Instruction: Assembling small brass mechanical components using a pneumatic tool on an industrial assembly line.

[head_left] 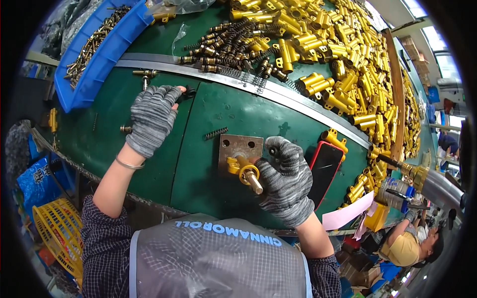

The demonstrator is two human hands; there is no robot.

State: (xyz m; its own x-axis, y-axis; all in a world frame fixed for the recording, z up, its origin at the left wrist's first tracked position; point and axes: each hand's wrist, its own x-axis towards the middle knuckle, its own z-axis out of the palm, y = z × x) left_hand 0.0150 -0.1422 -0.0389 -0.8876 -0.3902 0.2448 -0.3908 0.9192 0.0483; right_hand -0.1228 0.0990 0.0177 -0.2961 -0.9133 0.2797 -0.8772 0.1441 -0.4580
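My left hand, in a grey knitted glove with bare fingertips, is over the left part of the green bench. Its fingers are closed at a small dark piece whose kind I cannot make out. My right hand, gloved alike, curls beside a steel block with holes. Its fingers are bent around a dark, round-ended part, mostly hidden. A gold tubular housing stands at the block, a metal pin protruding from it. A dark coil spring lies beside the block.
A blue bin of small metal pins stands at the far left. Many gold housings and dark spring-fitted cores are heaped beyond a metal strip. A red-edged phone lies right of my hand. Another person sits at the right.
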